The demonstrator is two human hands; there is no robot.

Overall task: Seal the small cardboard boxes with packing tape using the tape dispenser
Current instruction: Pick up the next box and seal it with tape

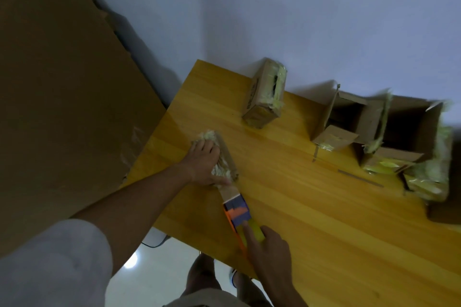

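The left hand [203, 164] lay flat with its fingers spread and straight on top of a small cardboard box [219, 157], pressing it against the yellow wooden tabletop [311, 207] near the tabletop's left edge. That box's top was covered in crumpled, pale tape. A strip of brown tape [230, 192] ran from the near end of the box to the tape dispenser [239, 217], which lay just beside the box toward the person, its body orange, blue and yellow. The right hand [268, 248] gripped the dispenser's handle, fingers curled round it and the forefinger stretched along its top. Farther back, near the wall, a second small box [264, 95] stood on the tabletop, its upper face wrapped in wrinkled yellowish tape. To the right, well apart from the hands, sat an open box [341, 122] with its flaps raised, and beside it a larger open box [409, 129], blurred, with loose tape hanging along its edges. A thin strip [360, 178] lay flat on the wood in front of them. A big cardboard sheet [62, 95] leaned against the wall at the left.
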